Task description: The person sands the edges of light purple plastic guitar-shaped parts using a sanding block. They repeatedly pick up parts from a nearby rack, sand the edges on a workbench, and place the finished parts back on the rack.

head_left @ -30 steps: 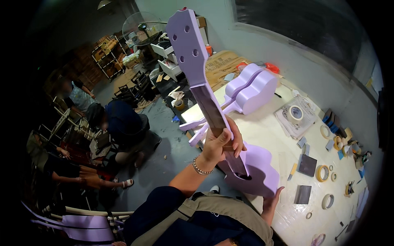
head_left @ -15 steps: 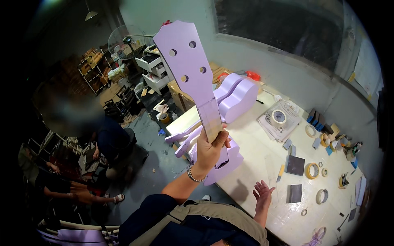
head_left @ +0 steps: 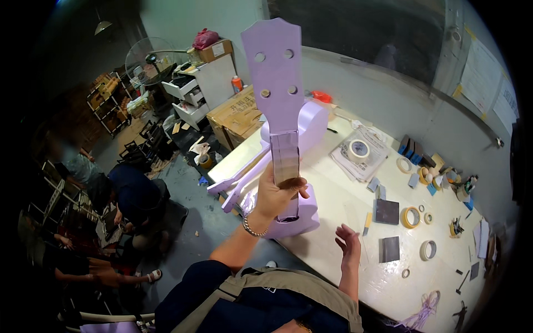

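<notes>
Purple ukulele [head_left: 276, 83] nearer now (tape rolls [head_left: 411, 217] beyond left hand [head_left: 276, 195])

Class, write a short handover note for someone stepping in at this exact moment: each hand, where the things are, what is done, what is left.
Left hand: gripped round the neck of the lilac ukulele, held upright, headstock up, body down at the edge of the white table.
Right hand: open, empty, above the table beside the body.
Nearby: another lilac ukulele body behind, tape rolls, dark sanding blocks.
Done: instrument lifted up for a look.
Left: tuner holes empty, no strings visible.
</notes>
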{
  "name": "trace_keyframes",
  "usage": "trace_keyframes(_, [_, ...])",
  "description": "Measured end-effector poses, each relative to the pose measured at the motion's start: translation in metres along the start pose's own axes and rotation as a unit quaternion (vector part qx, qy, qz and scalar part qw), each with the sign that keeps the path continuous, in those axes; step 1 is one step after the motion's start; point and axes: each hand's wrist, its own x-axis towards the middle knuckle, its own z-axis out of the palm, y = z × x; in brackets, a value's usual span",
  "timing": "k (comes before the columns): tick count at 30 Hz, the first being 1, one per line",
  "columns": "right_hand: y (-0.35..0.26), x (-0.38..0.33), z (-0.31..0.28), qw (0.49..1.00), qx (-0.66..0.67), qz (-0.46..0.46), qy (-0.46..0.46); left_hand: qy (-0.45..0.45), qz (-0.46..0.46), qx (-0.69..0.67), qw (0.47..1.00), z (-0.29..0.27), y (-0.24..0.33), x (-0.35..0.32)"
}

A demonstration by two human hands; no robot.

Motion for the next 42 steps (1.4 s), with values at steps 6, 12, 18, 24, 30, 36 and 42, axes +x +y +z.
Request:
trace_keyframes(6, [-0.066,0.019,0.045,0.978,-0.092,-0.171,-0.081,-0.03,-0.045,-0.058,0.997,0.017,-0.003,0.003])
trace_keyframes(12, [-0.069,0.026,0.053,0.952,-0.141,-0.267,-0.047,-0.012,-0.023,0.05,0.998,0.047,-0.012,-0.007])
trace_keyframes(18, [-0.068,0.024,0.049,0.955,-0.135,-0.261,-0.044,-0.053,0.005,0.096,0.994,0.054,-0.019,-0.011])
trace_keyframes(24, [-0.068,0.022,0.044,0.926,-0.223,-0.301,-0.046,-0.06,-0.045,0.049,0.996,0.055,-0.02,-0.009])
trace_keyframes(30, [-0.113,0.031,0.082,0.816,-0.419,-0.371,-0.145,-0.085,0.132,0.103,0.982,0.028,-0.023,0.025])
trace_keyframes(36, [-0.118,0.05,0.11,0.849,-0.39,-0.31,-0.174,-0.123,0.294,0.302,0.899,0.032,0.003,0.05])
trace_keyframes(42, [-0.119,0.045,0.132,0.841,-0.463,-0.235,-0.153,0.001,0.348,0.347,0.871,0.025,0.046,0.044])
